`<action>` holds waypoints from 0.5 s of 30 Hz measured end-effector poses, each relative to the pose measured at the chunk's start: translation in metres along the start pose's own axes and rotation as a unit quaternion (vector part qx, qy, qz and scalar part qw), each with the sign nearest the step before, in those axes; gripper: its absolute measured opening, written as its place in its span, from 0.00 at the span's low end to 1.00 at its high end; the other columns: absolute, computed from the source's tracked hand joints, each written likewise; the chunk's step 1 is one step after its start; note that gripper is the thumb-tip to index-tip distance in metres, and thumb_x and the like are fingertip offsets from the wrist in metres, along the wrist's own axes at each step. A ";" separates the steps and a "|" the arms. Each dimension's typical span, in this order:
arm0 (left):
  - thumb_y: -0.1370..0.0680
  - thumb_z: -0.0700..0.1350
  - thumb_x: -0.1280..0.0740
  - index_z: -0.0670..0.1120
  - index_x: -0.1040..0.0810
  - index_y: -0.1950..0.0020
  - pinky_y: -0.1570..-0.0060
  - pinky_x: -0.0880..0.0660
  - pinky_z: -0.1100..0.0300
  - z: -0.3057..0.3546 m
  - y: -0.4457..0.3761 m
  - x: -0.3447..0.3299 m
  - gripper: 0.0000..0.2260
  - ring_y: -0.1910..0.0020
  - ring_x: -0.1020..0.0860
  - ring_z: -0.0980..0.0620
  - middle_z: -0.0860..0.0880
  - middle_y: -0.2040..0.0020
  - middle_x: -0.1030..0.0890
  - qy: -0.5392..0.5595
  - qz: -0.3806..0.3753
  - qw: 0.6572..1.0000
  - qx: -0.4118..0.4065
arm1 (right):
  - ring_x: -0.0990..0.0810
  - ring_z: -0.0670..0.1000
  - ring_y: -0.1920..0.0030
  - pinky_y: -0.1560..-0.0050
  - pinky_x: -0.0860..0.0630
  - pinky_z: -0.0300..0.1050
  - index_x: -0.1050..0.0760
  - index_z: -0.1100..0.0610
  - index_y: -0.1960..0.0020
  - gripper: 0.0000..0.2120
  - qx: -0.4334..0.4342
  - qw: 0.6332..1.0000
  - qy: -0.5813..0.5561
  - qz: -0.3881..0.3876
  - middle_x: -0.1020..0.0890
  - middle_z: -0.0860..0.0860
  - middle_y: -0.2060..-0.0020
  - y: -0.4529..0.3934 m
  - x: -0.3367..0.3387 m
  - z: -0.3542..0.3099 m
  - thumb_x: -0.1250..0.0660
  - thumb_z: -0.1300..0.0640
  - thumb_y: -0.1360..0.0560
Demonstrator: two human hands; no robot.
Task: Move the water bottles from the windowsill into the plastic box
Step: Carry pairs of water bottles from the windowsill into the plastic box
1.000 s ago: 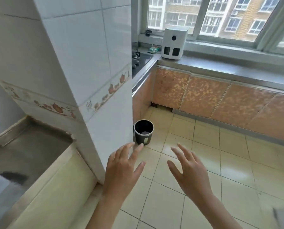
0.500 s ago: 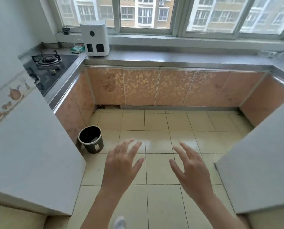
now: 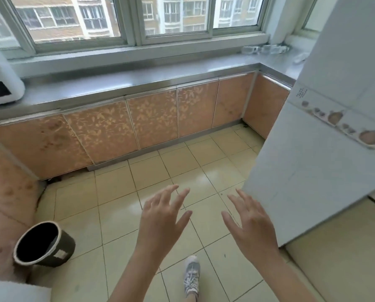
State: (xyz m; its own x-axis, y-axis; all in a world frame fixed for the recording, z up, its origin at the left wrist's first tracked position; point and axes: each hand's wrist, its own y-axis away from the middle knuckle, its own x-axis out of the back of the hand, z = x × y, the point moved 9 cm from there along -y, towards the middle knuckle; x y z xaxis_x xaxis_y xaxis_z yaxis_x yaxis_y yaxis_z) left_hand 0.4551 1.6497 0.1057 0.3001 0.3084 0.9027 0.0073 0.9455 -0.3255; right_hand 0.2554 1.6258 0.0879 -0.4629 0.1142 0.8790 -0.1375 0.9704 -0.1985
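Clear water bottles lie on their sides on the grey windowsill at the far right corner, small and blurred; another clear bottle lies on the counter beside them. My left hand and my right hand hover over the floor tiles in the foreground, fingers spread and straight, holding nothing. Both hands are far from the bottles. No plastic box shows in this view.
A steel counter over orange cabinets runs under the window. A white appliance stands at left. A dark waste bin sits on the floor at lower left. A tiled wall corner juts in at right. My sneaker is below.
The view has swung right along the kitchen: the stove has left the frame and the far right windowsill corner with the bottles has come into sight. Both hands stay spread in front.
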 end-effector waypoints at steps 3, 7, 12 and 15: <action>0.30 0.51 0.22 0.49 0.19 0.36 0.45 0.23 0.46 0.002 -0.061 -0.032 0.24 0.41 0.19 0.43 0.46 0.38 0.19 0.009 -0.004 1.000 -0.016 | 0.27 0.55 0.35 0.38 0.30 0.52 0.25 0.52 0.36 0.21 -0.016 1.000 0.006 0.007 0.25 0.52 0.33 -0.049 -0.007 0.022 0.37 0.46 0.26; 0.29 0.51 0.22 0.50 0.20 0.35 0.43 0.24 0.46 0.006 -0.151 -0.068 0.23 0.40 0.20 0.43 0.46 0.37 0.19 0.024 -0.006 0.999 -0.025 | 0.28 0.55 0.34 0.37 0.29 0.53 0.25 0.52 0.35 0.20 -0.031 0.999 0.012 -0.008 0.26 0.52 0.33 -0.121 -0.016 0.048 0.32 0.48 0.26; 0.29 0.52 0.23 0.50 0.20 0.35 0.43 0.24 0.47 0.023 -0.252 -0.098 0.23 0.40 0.20 0.44 0.47 0.37 0.19 0.042 -0.008 0.997 -0.058 | 0.25 0.55 0.37 0.39 0.26 0.55 0.24 0.52 0.36 0.21 -0.026 0.999 0.019 0.003 0.24 0.53 0.35 -0.205 -0.011 0.069 0.35 0.47 0.27; 0.29 0.52 0.23 0.50 0.20 0.35 0.44 0.24 0.47 0.029 -0.300 -0.112 0.23 0.40 0.20 0.44 0.46 0.38 0.19 0.041 -0.006 0.996 -0.077 | 0.25 0.56 0.36 0.38 0.27 0.54 0.25 0.53 0.35 0.22 -0.039 0.999 0.010 0.006 0.25 0.52 0.34 -0.247 -0.014 0.085 0.35 0.47 0.27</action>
State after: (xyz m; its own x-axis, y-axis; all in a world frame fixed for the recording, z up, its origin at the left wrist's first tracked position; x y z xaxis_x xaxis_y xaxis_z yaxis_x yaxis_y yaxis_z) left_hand 0.3916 1.3348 0.1102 0.3754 0.2810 0.8832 0.1554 0.9204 -0.3589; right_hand 0.2213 1.3666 0.0878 -0.4473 0.1298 0.8849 -0.0629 0.9824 -0.1758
